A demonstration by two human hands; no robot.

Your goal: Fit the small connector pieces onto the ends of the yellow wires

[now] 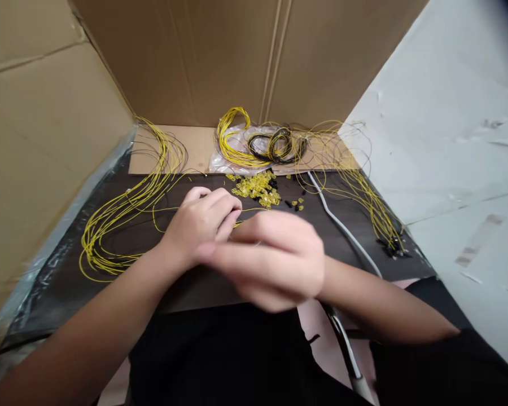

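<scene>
Your left hand [201, 223] rests near the middle of the dark desk [68, 282], fingers curled together and pinched on a thin yellow wire [254, 210] that runs out from under the knuckles toward the far side. Your right hand [275, 259] sits just beside it, overlapping its fingertips; it is blurred, the fingers are drawn in, and I cannot tell whether they clamp anything.

Beyond both hands, toward the desk's far edge, lies a pile of small yellow connectors [258, 189], with a few loose black and yellow pieces just to its right. A bundle of long yellow wires [110, 225] loops over the left part of the desk. A second bundle of yellow wires [364, 197] trails down the right side and ends in black terminals [392, 248] near the right edge. A grey cable [342, 225] crosses the desk between your right forearm and that bundle. At the far edge, coils of yellow and black wire [275, 144] lie on a clear plastic bag [220, 160]. Cardboard walls [46, 141] stand at the left and the back.
</scene>
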